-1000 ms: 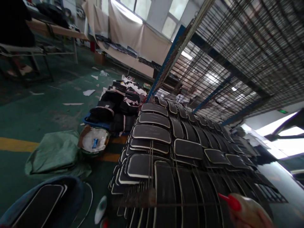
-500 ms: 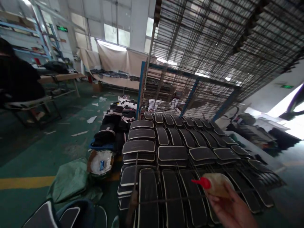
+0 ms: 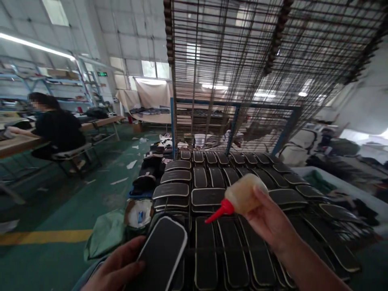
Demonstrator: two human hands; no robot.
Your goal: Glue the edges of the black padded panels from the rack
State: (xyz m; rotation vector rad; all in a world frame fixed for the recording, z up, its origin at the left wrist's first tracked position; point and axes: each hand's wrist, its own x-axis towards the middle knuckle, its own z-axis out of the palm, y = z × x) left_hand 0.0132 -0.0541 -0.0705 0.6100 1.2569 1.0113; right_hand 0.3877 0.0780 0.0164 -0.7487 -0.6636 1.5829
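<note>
My right hand point(image 3: 268, 218) is wrapped round a yellowish squeeze bottle point(image 3: 244, 193), its red nozzle point(image 3: 222, 210) tilted down and to the left. At the lower left, my left hand point(image 3: 121, 262) grips a dark, rounded rectangular panel point(image 3: 162, 252) with a pale edge, thumb on its face and the other fingers along its left side. The nozzle tip hangs to the right of this panel, apart from it. Beneath both hands, rows of similar dark pale-edged panels point(image 3: 206, 246) lie on a wire rack, some of them stacked.
A raised wire-mesh frame point(image 3: 227, 52) on blue posts leans over the rack's far side. Left of the rack are a round container point(image 3: 138, 214) with a small blue object, a green sack point(image 3: 106, 232) and dark piles point(image 3: 148, 173). A seated person point(image 3: 59, 125) works at a table further left.
My left hand has come into view holding a panel from the lower left. My right hand has raised the bottle and moved it leftward. The view has turned left, showing more of the seated person.
</note>
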